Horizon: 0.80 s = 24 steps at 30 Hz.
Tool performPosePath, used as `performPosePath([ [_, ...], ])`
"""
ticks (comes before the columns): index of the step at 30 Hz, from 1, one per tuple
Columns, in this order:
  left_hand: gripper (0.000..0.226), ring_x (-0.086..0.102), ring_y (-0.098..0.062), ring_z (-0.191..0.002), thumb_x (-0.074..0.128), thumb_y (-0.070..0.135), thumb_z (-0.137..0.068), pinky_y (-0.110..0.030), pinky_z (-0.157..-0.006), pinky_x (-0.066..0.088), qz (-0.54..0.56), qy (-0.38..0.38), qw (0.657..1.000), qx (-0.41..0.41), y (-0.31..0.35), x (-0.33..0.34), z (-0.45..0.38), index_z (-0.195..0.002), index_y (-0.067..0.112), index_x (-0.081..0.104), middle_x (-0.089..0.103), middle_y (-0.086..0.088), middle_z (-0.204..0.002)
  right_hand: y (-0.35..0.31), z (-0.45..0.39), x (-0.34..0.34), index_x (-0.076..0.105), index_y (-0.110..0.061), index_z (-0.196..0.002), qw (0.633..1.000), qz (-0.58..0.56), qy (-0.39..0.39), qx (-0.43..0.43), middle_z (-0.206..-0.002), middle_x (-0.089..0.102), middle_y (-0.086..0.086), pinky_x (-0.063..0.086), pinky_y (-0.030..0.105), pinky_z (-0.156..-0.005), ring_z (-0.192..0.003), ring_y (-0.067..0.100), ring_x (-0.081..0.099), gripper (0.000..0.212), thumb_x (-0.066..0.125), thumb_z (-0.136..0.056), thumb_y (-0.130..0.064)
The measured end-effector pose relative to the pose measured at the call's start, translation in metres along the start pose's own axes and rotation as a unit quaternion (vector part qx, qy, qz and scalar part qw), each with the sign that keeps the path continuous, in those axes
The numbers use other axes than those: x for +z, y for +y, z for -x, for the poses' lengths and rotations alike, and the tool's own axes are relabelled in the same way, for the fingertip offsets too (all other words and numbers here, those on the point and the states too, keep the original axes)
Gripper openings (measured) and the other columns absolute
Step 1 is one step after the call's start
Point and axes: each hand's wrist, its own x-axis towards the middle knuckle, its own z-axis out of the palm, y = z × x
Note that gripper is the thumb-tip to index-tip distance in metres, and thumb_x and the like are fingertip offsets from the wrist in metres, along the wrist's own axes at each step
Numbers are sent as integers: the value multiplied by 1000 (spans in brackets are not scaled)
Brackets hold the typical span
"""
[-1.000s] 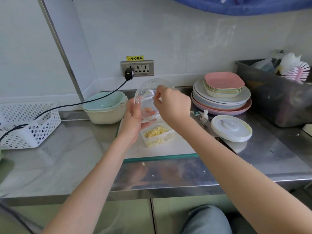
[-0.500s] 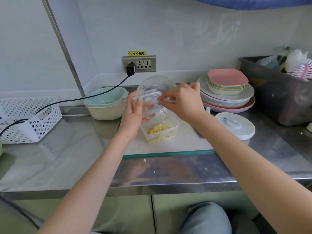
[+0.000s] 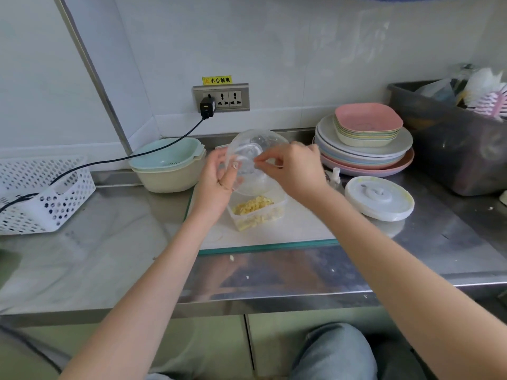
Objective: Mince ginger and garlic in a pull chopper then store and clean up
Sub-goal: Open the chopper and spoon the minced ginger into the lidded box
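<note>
Centre frame: left hand [image 3: 216,185] still grips tilted clear chopper bowl [image 3: 253,157] over storage container [image 3: 256,212]. Right hand [image 3: 295,171], fingers pinched at bowl's mouth, has shifted slightly lower; what they hold is unclear.

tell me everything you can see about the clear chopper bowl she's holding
The chopper bowl is round, clear plastic, lidless and nearly empty. It is tipped on its side above the small container of yellow mince on the cutting board. The left hand grips its left wall; the right hand is at its rim, fingers curled.

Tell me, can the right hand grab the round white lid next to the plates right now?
Probably yes, once it lets go. The right hand is busy at the clear chopper bowl, but the white lid lies uncovered on the steel counter just beside it.
</note>
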Motion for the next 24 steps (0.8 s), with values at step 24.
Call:
performPosePath([
  [24,37,53,-15,-100,64,11,-84,-4,-80,38,-193,49,969,144,14,-6,5,-117,5,47,54,-2,-112,14,46,10,72,-22,-81,998,-26,-43,40,-51,43,-11,40,28,-63,-57,11,48,16,65,-87,-35],
])
